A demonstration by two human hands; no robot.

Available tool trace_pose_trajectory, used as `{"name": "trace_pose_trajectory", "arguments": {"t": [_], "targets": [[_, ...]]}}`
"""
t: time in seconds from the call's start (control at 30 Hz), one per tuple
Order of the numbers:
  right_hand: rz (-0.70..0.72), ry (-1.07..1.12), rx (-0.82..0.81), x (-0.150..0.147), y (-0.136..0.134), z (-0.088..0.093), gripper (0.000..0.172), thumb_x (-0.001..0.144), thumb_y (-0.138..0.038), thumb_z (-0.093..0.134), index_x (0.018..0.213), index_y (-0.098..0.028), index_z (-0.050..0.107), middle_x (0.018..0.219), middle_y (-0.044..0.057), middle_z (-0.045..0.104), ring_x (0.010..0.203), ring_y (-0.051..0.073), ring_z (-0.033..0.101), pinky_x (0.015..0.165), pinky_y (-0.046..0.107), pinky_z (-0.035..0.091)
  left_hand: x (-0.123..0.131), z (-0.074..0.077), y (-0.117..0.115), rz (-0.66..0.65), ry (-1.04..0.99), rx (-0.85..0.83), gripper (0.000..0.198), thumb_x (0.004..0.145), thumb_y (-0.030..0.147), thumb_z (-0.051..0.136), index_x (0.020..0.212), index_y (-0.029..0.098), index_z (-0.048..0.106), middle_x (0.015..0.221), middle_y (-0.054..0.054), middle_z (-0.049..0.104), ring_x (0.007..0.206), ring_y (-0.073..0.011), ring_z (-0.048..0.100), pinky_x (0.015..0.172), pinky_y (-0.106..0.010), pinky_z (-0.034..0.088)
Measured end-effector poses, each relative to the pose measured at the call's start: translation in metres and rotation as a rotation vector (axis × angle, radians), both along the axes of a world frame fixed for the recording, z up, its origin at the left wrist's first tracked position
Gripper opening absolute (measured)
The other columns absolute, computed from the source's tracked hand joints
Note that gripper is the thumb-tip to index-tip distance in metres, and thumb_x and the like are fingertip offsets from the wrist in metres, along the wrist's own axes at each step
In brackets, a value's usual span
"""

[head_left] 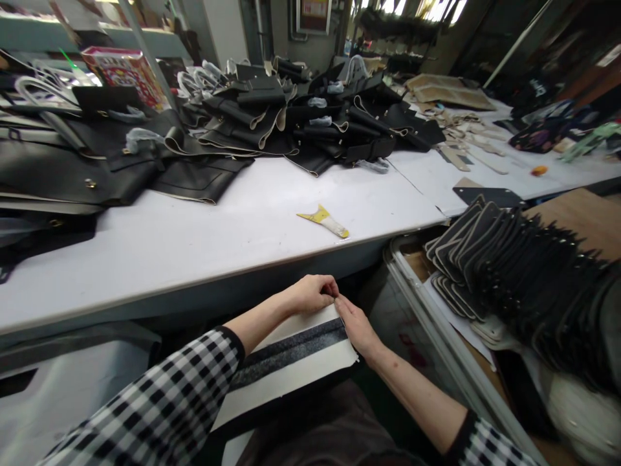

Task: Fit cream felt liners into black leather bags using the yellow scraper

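Observation:
Across my lap lies a flat panel (295,385) with cream bands, a dark grey fuzzy strip along its middle and a black lower edge. My left hand (313,294) is closed in a pinch at the panel's far right corner. Right beside it, the fingertips of my right hand (354,327) press on the same corner, its palm along the short right edge. The two hands' fingertips meet there, and the exact bit of edge between them is hidden. Beyond the hands, a yellow and white pointed piece (326,221) rests on the white table (233,230).
Black leather bag parts (252,107) are heaped along the table's back, with more black pieces (53,168) at left. At right, a metal-framed cart (431,323) carries rows of dark rounded flaps (524,272). Pale scraps (473,136) lie at the far right.

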State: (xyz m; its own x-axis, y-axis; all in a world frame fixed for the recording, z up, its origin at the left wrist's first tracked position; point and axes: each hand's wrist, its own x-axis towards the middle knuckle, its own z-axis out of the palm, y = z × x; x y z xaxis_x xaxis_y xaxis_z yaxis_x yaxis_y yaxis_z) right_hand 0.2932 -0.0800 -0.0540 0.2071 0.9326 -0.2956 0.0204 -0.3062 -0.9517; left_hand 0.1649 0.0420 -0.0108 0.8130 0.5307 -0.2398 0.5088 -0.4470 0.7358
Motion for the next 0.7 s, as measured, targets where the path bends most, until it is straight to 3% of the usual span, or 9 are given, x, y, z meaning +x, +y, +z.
{"name": "trace_pose_trajectory", "arguments": {"t": [0.1,0.2,0.37,0.5,0.6,0.7], "targets": [[-0.058,-0.174,0.077,-0.006,-0.011,0.006,0.061,0.092,-0.052,0.049,0.144,-0.021,0.044,0.146,0.008,0.046,0.136,0.026,0.04,0.116,0.045,0.022,-0.007,0.006,-0.017,-0.011,-0.117,0.11,0.031,0.083,0.017,0.055,0.111,0.02,0.066,0.118,-0.004,0.066,0.109,-0.0182,0.06,0.098,-0.029,0.045],[-0.053,-0.448,0.166,-0.016,-0.026,0.012,0.067,0.094,-0.051,0.046,0.151,-0.018,0.03,0.154,0.009,0.033,0.141,0.026,0.031,0.118,0.048,0.02,-0.018,0.004,-0.037,-0.078,-0.178,0.345,0.039,0.093,0.02,0.042,0.128,0.025,0.059,0.139,-0.002,0.056,0.127,-0.0171,0.051,0.11,-0.032,0.039],[0.072,-0.849,0.209,-0.034,-0.043,0.02,0.073,0.095,-0.053,0.044,0.154,-0.022,0.016,0.158,0.007,0.018,0.145,0.029,0.019,0.119,0.055,0.018,-0.03,-0.013,-0.051,-0.369,-0.124,0.693,0.053,0.085,0.014,0.048,0.135,0.031,0.055,0.146,0.001,0.048,0.138,-0.0205,0.04,0.116,-0.039,0.033],[0.044,-0.875,0.225,-0.04,-0.046,0.023,0.073,0.092,-0.055,0.047,0.154,-0.03,0.016,0.158,0.003,0.018,0.145,0.031,0.019,0.118,0.056,0.017,-0.032,-0.03,-0.051,-0.374,-0.112,0.842,0.052,0.082,0.022,0.056,0.134,0.028,0.057,0.144,-0.001,0.049,0.134,-0.0238,0.045,0.113,-0.037,0.037],[0.0,-0.818,0.287,-0.021,-0.049,0.022,0.071,0.095,-0.051,0.045,0.155,-0.03,0.012,0.158,0.004,0.02,0.145,0.028,0.022,0.117,0.053,0.024,-0.032,-0.038,-0.051,-0.338,-0.126,0.888,0.046,0.087,0.028,0.053,0.133,0.028,0.058,0.145,0.0,0.047,0.132,-0.0247,0.047,0.11,-0.035,0.042],[-0.197,-0.901,0.34,0.039,-0.067,0.028,0.068,0.096,-0.044,0.045,0.154,-0.025,0.016,0.157,0.007,0.027,0.144,0.025,0.025,0.117,0.05,0.026,-0.032,-0.037,-0.052,-0.305,-0.108,0.911,0.046,0.092,0.038,0.048,0.136,0.026,0.054,0.144,-0.001,0.047,0.13,-0.0249,0.05,0.106,-0.036,0.046]]}}
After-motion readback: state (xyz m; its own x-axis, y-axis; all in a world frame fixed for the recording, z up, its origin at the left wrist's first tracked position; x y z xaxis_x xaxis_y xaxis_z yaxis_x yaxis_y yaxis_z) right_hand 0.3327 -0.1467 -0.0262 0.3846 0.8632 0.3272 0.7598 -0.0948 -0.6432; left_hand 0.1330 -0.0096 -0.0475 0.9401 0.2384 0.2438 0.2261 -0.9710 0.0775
